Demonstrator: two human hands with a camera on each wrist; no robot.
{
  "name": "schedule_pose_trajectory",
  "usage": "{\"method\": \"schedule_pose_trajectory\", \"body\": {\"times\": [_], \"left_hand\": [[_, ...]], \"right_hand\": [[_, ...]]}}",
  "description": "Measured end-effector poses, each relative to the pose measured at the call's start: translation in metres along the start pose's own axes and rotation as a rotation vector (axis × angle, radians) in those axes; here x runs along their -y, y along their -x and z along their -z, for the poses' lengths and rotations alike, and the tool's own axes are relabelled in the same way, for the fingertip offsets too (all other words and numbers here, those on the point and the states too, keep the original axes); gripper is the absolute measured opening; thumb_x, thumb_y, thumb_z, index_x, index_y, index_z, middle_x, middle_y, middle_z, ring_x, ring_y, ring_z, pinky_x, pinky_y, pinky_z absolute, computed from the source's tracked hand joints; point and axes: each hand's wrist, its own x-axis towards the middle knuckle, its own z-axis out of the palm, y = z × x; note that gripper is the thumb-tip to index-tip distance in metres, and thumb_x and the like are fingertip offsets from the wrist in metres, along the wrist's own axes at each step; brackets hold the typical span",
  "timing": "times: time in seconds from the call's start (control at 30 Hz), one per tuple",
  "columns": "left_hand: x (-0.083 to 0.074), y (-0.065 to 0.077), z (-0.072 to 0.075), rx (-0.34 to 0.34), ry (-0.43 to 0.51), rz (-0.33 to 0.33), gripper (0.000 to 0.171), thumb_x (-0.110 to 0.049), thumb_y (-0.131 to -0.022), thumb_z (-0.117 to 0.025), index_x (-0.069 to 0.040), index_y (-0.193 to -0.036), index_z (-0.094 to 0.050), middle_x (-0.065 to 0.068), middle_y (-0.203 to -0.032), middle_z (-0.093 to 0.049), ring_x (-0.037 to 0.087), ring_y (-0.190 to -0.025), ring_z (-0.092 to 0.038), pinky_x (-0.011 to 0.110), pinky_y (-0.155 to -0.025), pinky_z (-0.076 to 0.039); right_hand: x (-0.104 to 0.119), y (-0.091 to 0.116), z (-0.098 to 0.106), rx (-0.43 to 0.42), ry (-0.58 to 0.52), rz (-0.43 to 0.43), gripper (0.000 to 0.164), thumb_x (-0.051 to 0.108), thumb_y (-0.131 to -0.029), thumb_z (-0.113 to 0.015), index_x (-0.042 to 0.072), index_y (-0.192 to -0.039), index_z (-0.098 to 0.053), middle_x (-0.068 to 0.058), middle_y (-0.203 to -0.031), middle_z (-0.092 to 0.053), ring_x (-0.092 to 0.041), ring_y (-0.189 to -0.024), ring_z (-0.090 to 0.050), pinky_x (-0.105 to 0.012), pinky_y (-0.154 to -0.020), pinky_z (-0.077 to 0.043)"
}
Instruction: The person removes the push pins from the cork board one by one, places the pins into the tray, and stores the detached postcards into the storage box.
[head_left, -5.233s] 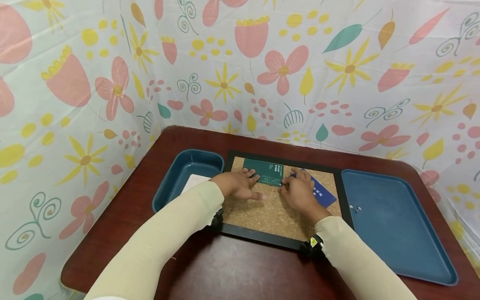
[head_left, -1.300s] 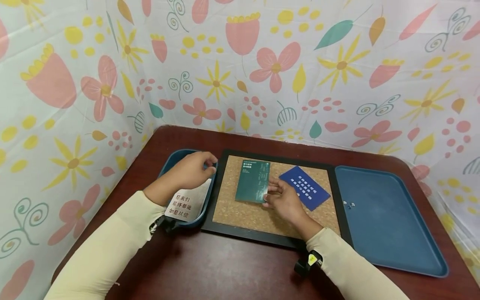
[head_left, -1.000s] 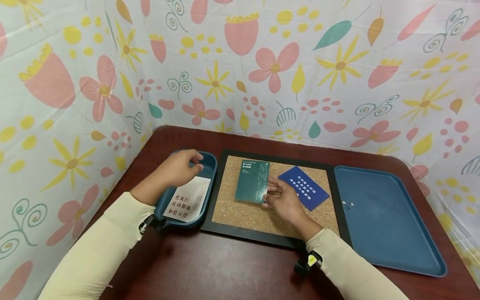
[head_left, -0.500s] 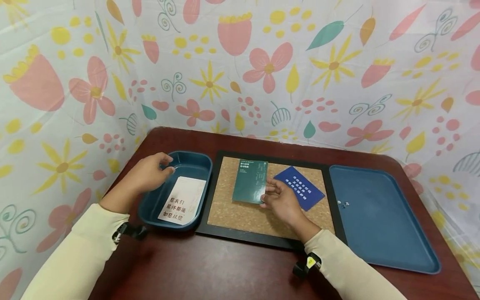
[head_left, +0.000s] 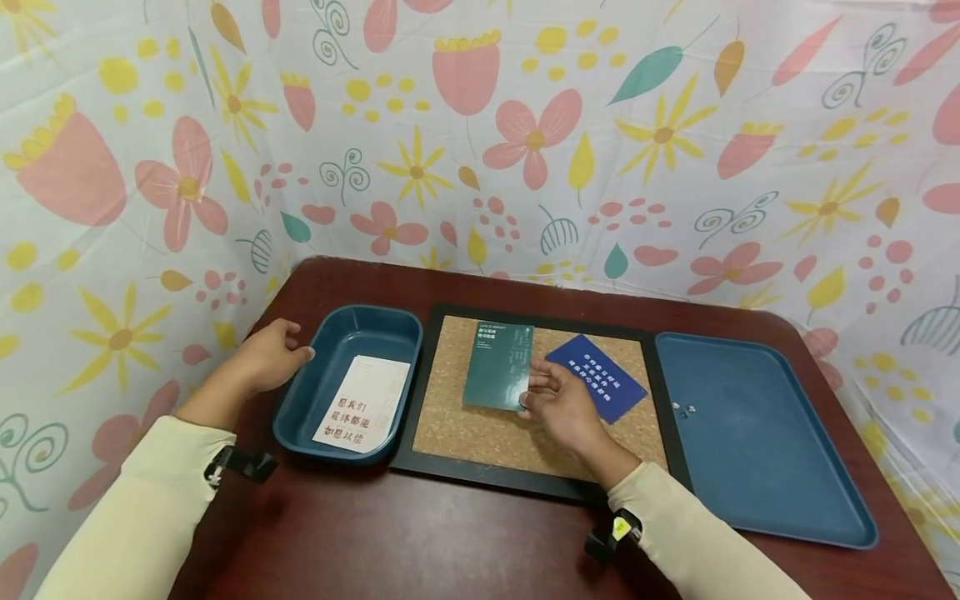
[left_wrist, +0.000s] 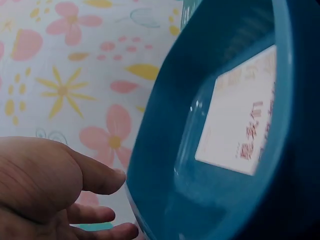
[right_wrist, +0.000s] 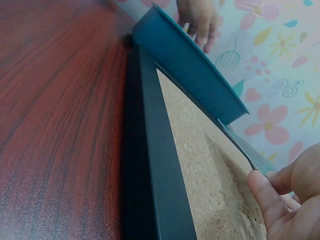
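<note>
My right hand pinches the lower right edge of a dark green card between thumb and fingers. The card is tilted over a black-framed cork board; in the right wrist view its thin edge shows above the cork. A blue card with white writing lies slanted on the board, just right of that hand. My left hand is at the left rim of a deep blue tray, fingers relaxed and holding nothing. White cards with red writing lie in that tray.
A flat blue tray stands right of the board, with several small shiny pieces near its left edge. A patterned cloth hangs behind the dark red table.
Both hands were over the board, with the green card lying crosswise. Now the card stands lengthwise in my right hand, while my left hand has moved left across the deep tray to its outer rim.
</note>
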Motion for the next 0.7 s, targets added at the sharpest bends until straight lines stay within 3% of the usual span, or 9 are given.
{"method": "schedule_pose_trajectory", "body": {"times": [0.1,0.27,0.43,0.7], "left_hand": [[0.010,-0.004,0.000,0.040,0.049,0.023,0.062,-0.023,-0.107,-0.053,0.017,-0.148,-0.029,0.038,-0.134,-0.051,0.048,-0.113,-0.059,0.056,-0.087,-0.054],[0.019,-0.006,-0.001,0.134,0.234,0.063,0.050,-0.020,-0.110,-0.046,0.014,-0.146,-0.038,0.029,-0.125,-0.055,0.034,-0.099,-0.062,0.044,-0.076,-0.059],[0.024,-0.010,-0.001,0.212,0.379,0.075,0.043,-0.017,-0.110,-0.044,0.012,-0.141,-0.044,0.022,-0.117,-0.059,0.025,-0.094,-0.064,0.040,-0.074,-0.059],[0.034,-0.019,0.000,0.353,0.558,0.085,0.041,-0.015,-0.110,-0.041,0.013,-0.139,-0.041,0.015,-0.107,-0.063,0.023,-0.091,-0.066,0.039,-0.076,-0.058]], "right_hand": [[0.001,0.000,-0.001,-0.004,-0.003,0.001,0.062,-0.016,-0.092,-0.062,-0.008,-0.150,-0.042,-0.032,-0.125,-0.058,-0.029,-0.098,-0.069,-0.035,-0.075,-0.062],[0.001,-0.001,0.000,-0.011,-0.009,0.006,0.062,-0.017,-0.091,-0.062,-0.009,-0.149,-0.042,-0.033,-0.124,-0.058,-0.029,-0.098,-0.069,-0.035,-0.075,-0.062],[0.002,0.000,0.002,-0.013,-0.008,-0.006,0.063,-0.017,-0.091,-0.062,-0.009,-0.150,-0.041,-0.032,-0.126,-0.057,-0.029,-0.100,-0.069,-0.036,-0.075,-0.062],[0.004,0.001,0.004,0.000,0.005,-0.004,0.062,-0.015,-0.093,-0.061,-0.008,-0.151,-0.040,-0.032,-0.128,-0.057,-0.033,-0.105,-0.068,-0.035,-0.076,-0.062]]}}
